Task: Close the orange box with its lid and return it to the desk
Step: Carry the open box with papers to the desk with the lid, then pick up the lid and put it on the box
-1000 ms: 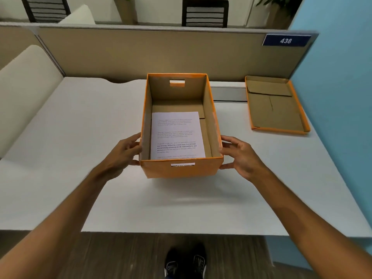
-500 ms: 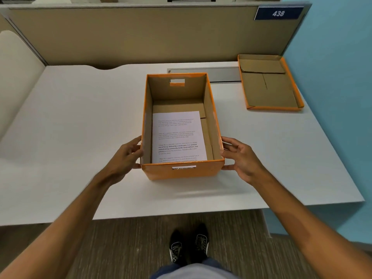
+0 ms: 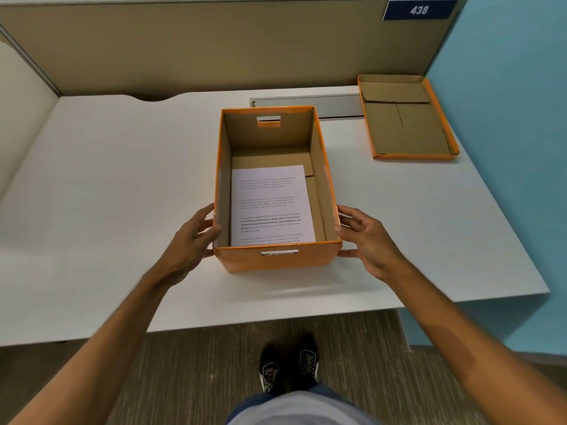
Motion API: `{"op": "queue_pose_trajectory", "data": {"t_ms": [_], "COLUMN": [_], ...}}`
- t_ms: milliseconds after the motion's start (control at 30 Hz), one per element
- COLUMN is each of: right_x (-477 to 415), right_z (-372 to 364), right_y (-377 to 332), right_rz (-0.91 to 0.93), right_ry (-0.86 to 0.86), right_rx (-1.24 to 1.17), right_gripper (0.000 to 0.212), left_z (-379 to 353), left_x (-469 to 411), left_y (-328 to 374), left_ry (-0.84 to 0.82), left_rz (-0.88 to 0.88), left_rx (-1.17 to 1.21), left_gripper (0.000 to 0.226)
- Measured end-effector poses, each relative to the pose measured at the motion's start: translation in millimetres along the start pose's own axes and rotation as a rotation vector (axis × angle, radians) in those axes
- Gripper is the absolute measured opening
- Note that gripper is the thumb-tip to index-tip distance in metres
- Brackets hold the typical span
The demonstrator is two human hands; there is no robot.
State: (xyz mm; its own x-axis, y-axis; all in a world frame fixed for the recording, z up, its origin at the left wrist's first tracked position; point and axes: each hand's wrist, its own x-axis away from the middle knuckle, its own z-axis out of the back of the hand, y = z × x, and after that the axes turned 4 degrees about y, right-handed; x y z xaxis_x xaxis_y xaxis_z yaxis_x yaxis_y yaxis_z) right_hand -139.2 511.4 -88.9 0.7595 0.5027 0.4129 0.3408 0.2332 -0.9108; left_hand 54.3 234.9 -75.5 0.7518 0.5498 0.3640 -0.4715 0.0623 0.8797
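From the head view, the box [image 3: 277, 191] stands open on the desk [image 3: 122, 194], a little toward the near edge, with a hand at each long side. The left hand [image 3: 191, 242] lies against the left wall near the front corner; its fingers [image 3: 205, 223] are spread loosely and flat on the cardboard, the thumb low by the base. The right hand [image 3: 366, 239] mirrors it on the right wall, fingers [image 3: 349, 214] fanned wide, their tips touching the wall just below the rim, the thumb reaching to the lower front corner. Both hands press the box between them rather than curling round anything; whether it is lifted off the desk cannot be told, though a shadow lies under its front.

Between the two sets of fingers, inside the box, a printed sheet [image 3: 271, 207] lies flat on the bottom, toward the left. A handle slot [image 3: 268, 119] is cut in the far wall, beyond the fingertips, and another shows in the near wall.

The lid [image 3: 408, 118] rests upside down on the desk, well beyond and to the right of the right fingers, against the blue wall [image 3: 506, 148]. A grey cable tray [image 3: 306, 104] runs between lid and box. A sign [image 3: 418, 9] reading 438 sits on the partition [image 3: 184, 47].
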Motion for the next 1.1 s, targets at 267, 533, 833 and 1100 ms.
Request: {"op": "queue_pose_trajectory", "data": {"t_ms": [267,533,833,1100], "right_x": [3,1,-3,-28], "right_z": [-4,7,31,76], "right_y": [3,-4,-9,-27], "right_rz": [0.056,0.125,0.185,0.245], "right_ry": [0.075,0.212,0.303,0.342], "right_rx": [0.086,0.213,0.232,0.257], "right_gripper": [0.042,0.043,0.035,0.04], "left_z": [-11,-18,-39,-88], "left_x": [5,8,3,-25], "left_y": [-1,5,37,77], "left_ry": [0.252,0.394,0.368,0.308], "left_rz": [-0.059,-0.215,-0.397,-0.464], "left_rx": [-0.208,-0.391,-0.513,-0.398], "left_gripper": [0.059,0.059,0.052,0.046]}}
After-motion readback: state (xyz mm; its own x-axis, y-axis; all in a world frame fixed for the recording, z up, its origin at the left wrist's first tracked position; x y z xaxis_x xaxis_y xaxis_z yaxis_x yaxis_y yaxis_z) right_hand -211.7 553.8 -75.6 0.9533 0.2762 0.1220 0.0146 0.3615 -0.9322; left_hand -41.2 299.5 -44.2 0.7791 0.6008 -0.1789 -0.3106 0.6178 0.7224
